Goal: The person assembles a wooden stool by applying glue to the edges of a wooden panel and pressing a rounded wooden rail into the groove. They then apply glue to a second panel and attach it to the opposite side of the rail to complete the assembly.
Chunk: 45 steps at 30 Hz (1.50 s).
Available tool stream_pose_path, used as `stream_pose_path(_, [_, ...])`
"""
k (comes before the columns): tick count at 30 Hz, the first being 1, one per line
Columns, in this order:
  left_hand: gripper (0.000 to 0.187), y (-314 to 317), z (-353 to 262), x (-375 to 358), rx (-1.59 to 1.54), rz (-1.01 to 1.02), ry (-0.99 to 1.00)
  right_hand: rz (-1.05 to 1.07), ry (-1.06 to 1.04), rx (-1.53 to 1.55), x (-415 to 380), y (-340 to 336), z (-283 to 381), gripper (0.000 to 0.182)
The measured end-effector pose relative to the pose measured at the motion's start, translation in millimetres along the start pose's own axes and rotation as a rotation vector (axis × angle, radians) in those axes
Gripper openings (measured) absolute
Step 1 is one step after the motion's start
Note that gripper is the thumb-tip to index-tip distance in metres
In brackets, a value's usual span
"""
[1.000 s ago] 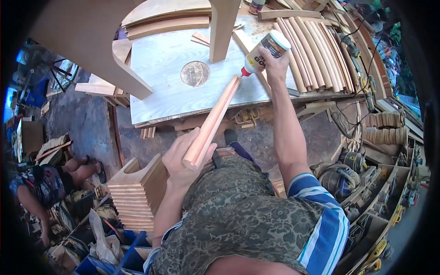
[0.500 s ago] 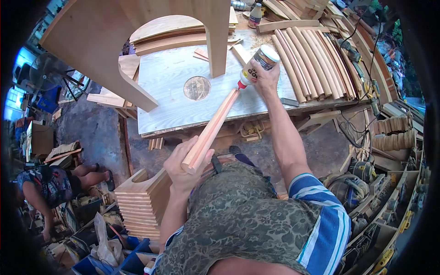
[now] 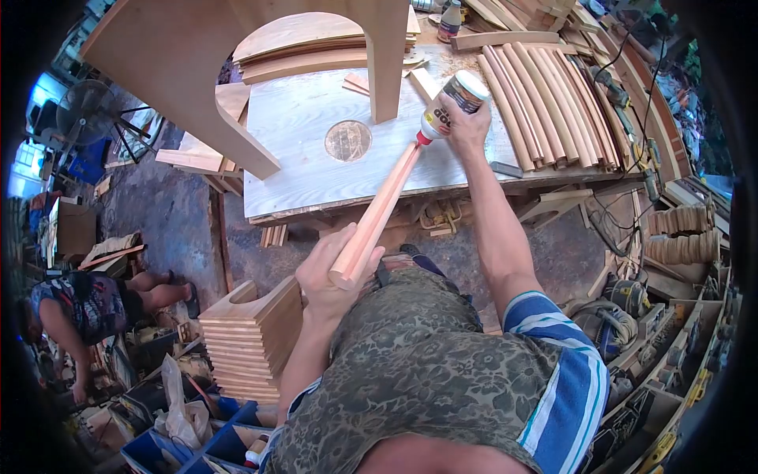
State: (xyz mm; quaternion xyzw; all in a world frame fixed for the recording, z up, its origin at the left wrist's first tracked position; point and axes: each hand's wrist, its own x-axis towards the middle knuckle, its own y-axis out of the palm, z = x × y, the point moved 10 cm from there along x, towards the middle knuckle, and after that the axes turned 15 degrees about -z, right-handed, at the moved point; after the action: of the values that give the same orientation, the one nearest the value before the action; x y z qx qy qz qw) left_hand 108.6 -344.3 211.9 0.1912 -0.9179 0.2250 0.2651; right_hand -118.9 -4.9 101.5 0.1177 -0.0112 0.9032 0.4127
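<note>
My left hand [image 3: 330, 272] is wrapped round the near end of a long grooved wooden strip [image 3: 377, 217], which slants up and away toward the workbench [image 3: 296, 178]. In my right hand [image 3: 467, 129] a white glue bottle [image 3: 447, 109] is tipped over, its red nozzle at the strip's far end, on the groove. Close left of the bottle stands a large wooden panel [image 3: 384, 75] with an arched cutout, its two legs down on the bench top.
Curved wooden slats [image 3: 545, 107] lie side by side on the bench's right. A second bottle [image 3: 450, 21] stands at the back. Stacked cut boards [image 3: 245, 340] rise at lower left, near another person [image 3: 87, 308] bending down. Cables hang at right.
The whole view has shifted slightly, so bench and hands sit a little further right. The bottle's nozzle stays at the strip's far end, and both hands keep their hold.
</note>
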Motion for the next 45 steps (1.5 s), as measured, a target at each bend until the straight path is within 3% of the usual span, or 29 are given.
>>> stream_pose_path(10, [0.053,-6,1,-5,-0.009,-0.022,0.078,-0.063,-0.074,-0.01,-18,-10,23,0.052])
stream_pose_path(24, [0.053,-16,11,-8,-0.081,-0.045,0.096,0.028,-0.064,-0.008,-49,-9,57,0.057])
stream_pose_path(45, [0.048,-19,20,4,-0.12,-0.123,0.128,0.174,-0.051,0.084,-169,-13,202,0.056])
